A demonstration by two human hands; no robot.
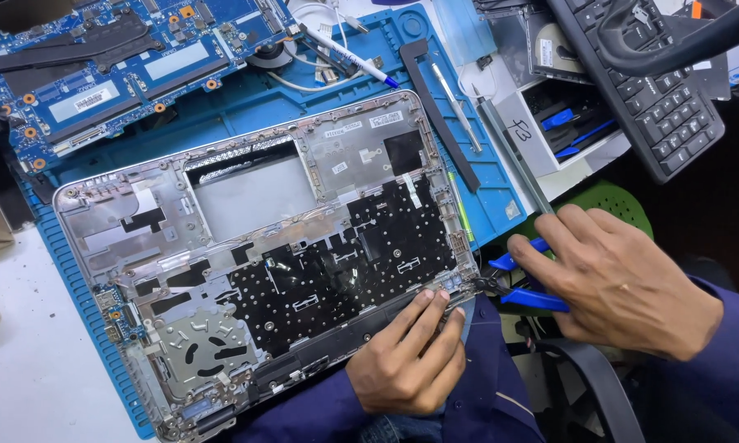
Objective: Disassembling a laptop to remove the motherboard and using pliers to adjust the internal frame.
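An opened silver laptop shell (246,197) lies inside-up on a blue work mat (501,197), showing the black back of its keyboard (336,271). My left hand (410,361) presses its fingertips on the shell's near edge by the right corner. My right hand (624,283) grips blue-handled pliers (525,283), whose dark jaws touch that same corner next to my left fingertips.
A blue circuit board (115,66) sits at the top left beside a pen (353,57). A black pry bar (439,115) and metal tweezers (455,107) rest on the mat. A black keyboard (648,90) and a white parts box (566,123) lie at the right.
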